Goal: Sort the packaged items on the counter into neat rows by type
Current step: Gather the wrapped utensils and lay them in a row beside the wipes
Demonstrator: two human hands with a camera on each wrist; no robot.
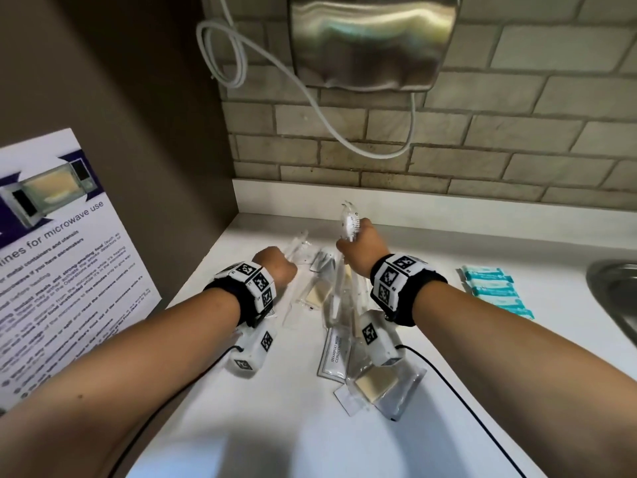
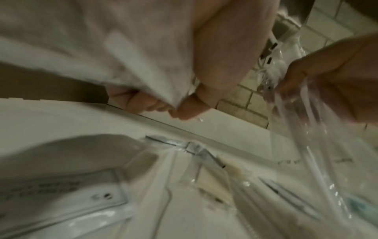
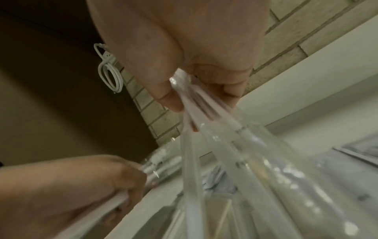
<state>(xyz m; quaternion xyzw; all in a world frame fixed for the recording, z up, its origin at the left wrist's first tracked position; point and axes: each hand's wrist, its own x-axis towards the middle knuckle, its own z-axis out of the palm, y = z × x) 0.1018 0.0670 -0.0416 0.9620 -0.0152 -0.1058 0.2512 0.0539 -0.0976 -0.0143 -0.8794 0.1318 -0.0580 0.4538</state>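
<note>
My right hand [image 1: 360, 244] grips a bundle of clear-wrapped toothbrushes [image 1: 349, 220], raised above the pile with bristle ends up. In the right wrist view its thumb and fingers [image 3: 171, 98] pinch the bundle [image 3: 223, 145], which fans downward. My left hand [image 1: 281, 267] holds another clear toothbrush pack [image 1: 297, 243], low over the white counter [image 1: 262, 436]; its fingers [image 2: 184, 108] curl round the wrapper [image 2: 143, 56]. Below lie a shampoo sachet [image 1: 335, 353], beige soap packets [image 1: 374, 384] and more clear packs [image 1: 319, 294] in a loose heap.
Several teal packets [image 1: 496, 291] lie in a row to the right. A steel sink [image 1: 617, 298] cuts in at the far right. A microwave poster [image 1: 62, 257] leans at the left wall. A hand dryer [image 1: 372, 39] and cable [image 1: 331, 122] hang on the tiled wall.
</note>
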